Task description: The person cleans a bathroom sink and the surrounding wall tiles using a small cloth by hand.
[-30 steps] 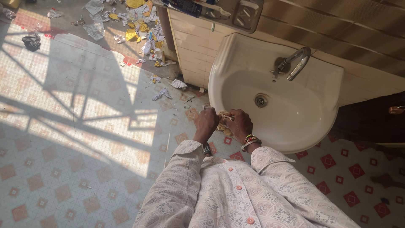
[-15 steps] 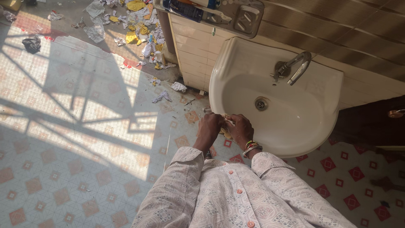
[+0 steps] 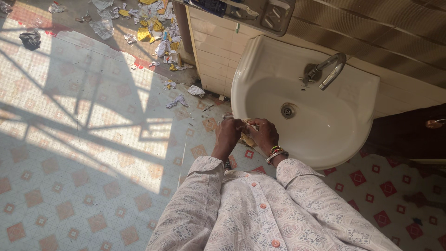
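Note:
My left hand [image 3: 228,134] and my right hand [image 3: 264,132] meet at the front rim of a white wash basin [image 3: 357,90]. Between them they grip a small yellowish wrapper or cloth [image 3: 247,137], mostly hidden by the fingers. Bangles circle my right wrist [image 3: 276,154]. A chrome tap [image 3: 328,69] arches over the bowl, and the drain [image 3: 288,110] lies just beyond my hands. My patterned shirt fills the bottom of the view.
Torn paper and wrappers [image 3: 158,32] litter the floor by the tiled wall at the upper left. A black bag [image 3: 29,39] lies far left. A metal shelf with a soap holder [image 3: 269,14] hangs above the basin. A dark door [image 3: 409,135] stands on the right.
My hands stay at the basin's front rim, working the yellowish thing with small finger shifts. The view has drifted slightly.

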